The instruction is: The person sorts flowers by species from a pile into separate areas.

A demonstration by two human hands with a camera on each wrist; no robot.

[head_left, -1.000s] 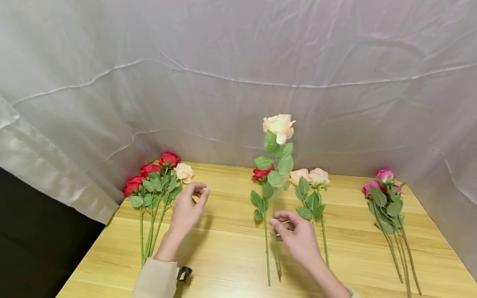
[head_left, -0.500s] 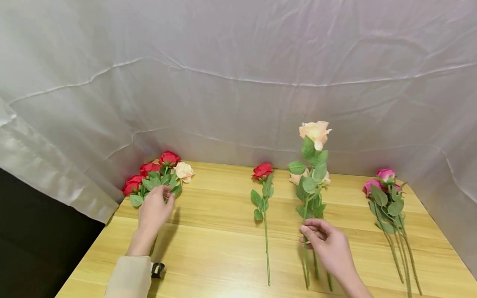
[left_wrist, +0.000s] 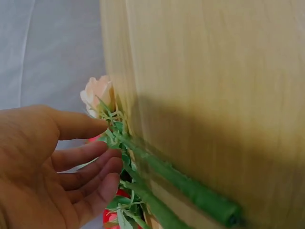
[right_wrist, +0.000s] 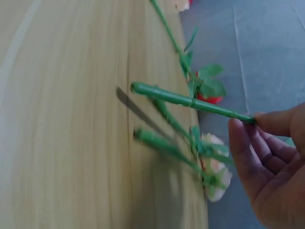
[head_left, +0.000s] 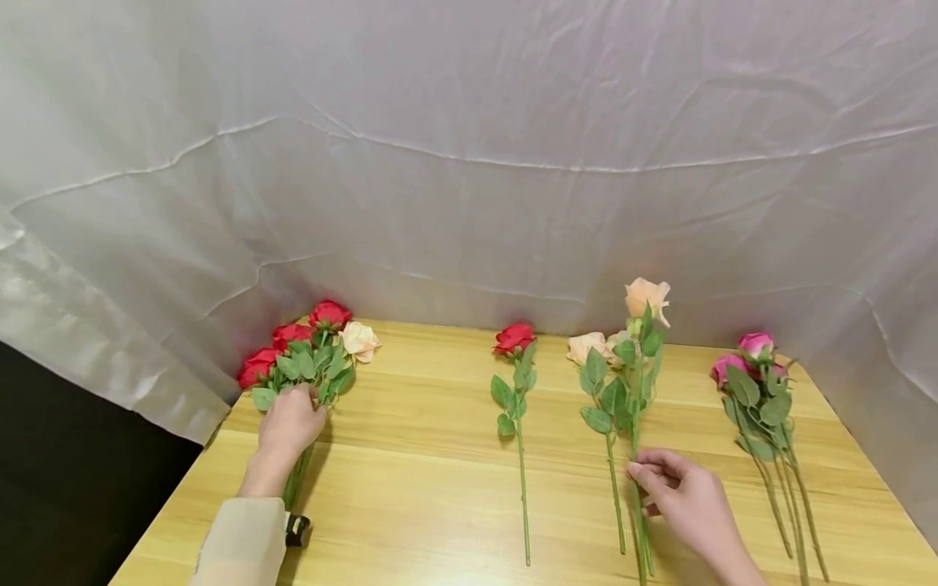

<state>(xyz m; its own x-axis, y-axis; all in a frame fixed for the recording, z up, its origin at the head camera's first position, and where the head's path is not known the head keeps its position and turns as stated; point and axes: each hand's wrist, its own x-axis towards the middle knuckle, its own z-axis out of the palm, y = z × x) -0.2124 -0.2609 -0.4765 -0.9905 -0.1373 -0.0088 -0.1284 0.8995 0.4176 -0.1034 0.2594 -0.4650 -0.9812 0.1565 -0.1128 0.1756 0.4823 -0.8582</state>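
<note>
My right hand point(head_left: 692, 500) pinches the green stem of a peach rose point(head_left: 648, 299) between thumb and fingers. That rose's stem point(right_wrist: 190, 102) stands off the table in the right wrist view. Two more peach roses lie beneath, one with its bloom point(head_left: 589, 347) in plain sight, the other partly covered. On the left, my left hand point(head_left: 291, 423) is over the stems of a bunch of red roses point(head_left: 291, 334) and one cream rose point(head_left: 360, 341). In the left wrist view, its thumb and loosely bent fingers are apart, right beside the green stems point(left_wrist: 186, 183).
A single red rose point(head_left: 515, 337) lies mid-table. Several pink roses point(head_left: 755, 345) lie in a bunch at the right. The wooden table point(head_left: 410, 488) ends at a grey cloth backdrop point(head_left: 454, 212). A black band point(head_left: 296, 530) shows by the left sleeve.
My right hand has carried the peach rose rightward and lowered it over the other peach roses. My left hand has moved left and down onto the stems of the red bunch.
</note>
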